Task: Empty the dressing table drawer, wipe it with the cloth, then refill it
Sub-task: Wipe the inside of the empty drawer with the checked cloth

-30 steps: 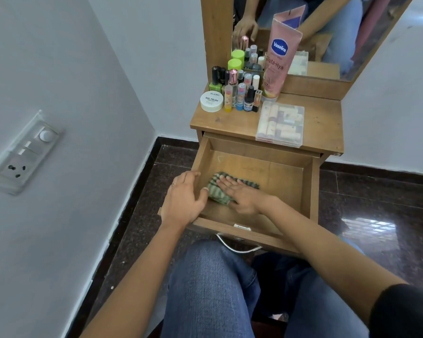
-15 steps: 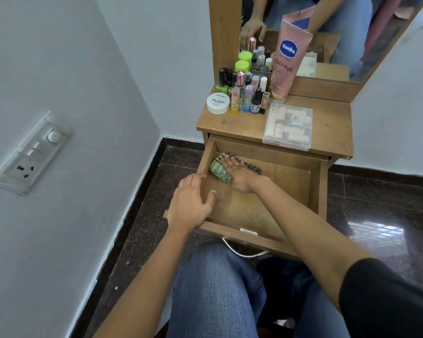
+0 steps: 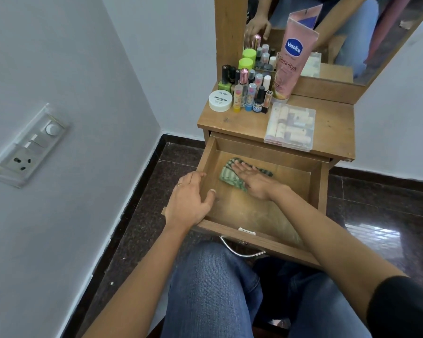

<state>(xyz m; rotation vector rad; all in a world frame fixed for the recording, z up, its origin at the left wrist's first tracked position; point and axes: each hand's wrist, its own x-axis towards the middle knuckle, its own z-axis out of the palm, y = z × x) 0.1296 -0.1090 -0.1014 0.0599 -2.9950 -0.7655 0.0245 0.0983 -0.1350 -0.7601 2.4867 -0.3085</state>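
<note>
right grip (image 3: 253, 181), fingers flat, has pushed green striped cloth (image 3: 230, 175) from front to back-left of emptied wooden drawer (image 3: 274, 242); left grip (image 3: 188, 201) clamped on its side wall; wipe ongoing.

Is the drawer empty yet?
Empty of items: the drawer holds only the cloth, pressed flat by the right hand; the rest is bare wood.

Switch panel (image 3: 27, 145) with socket, on the left wall (image 3: 88, 57). Wood-framed mirror (image 3: 352, 20) at top. Dark glossy floor tiles (image 3: 376, 206) at right.
</note>
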